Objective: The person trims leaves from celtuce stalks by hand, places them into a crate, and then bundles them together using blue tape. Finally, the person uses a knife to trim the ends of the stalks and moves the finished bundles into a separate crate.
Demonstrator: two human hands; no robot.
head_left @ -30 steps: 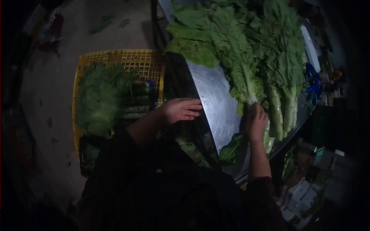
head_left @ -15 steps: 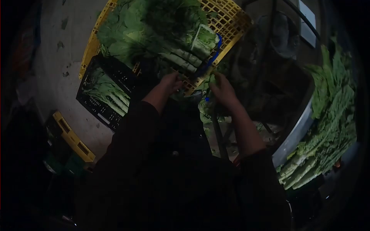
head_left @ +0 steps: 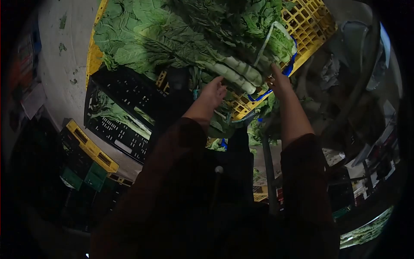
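Observation:
A yellow mesh crate [head_left: 308, 26] in front of me is heaped with leafy greens [head_left: 172, 36]. Their thick pale stalks [head_left: 235, 77] point toward me. My left hand [head_left: 212, 95] is open at the left of the stalk ends, thumb and fingers apart. On the other side, my right hand [head_left: 281, 83] reaches in beside the stalks with its fingers apart, near the crate's edge. A blue strip [head_left: 292, 62] runs along that edge, close to the right hand. Over the greens curves a thin pale stem [head_left: 264, 43].
A black crate [head_left: 125, 134] holding more greens stands at the left on the concrete floor [head_left: 71, 52]. Below it are a yellow crate [head_left: 92, 146] and a green crate [head_left: 95, 176]. Dark metal bars [head_left: 268, 172] rise at my right. Another bunch of greens [head_left: 366, 231] lies at lower right.
My hands have moved from the crate's near edge up to either side of the stalk ends. The view has shifted, leaving the greens at the right mostly out of sight.

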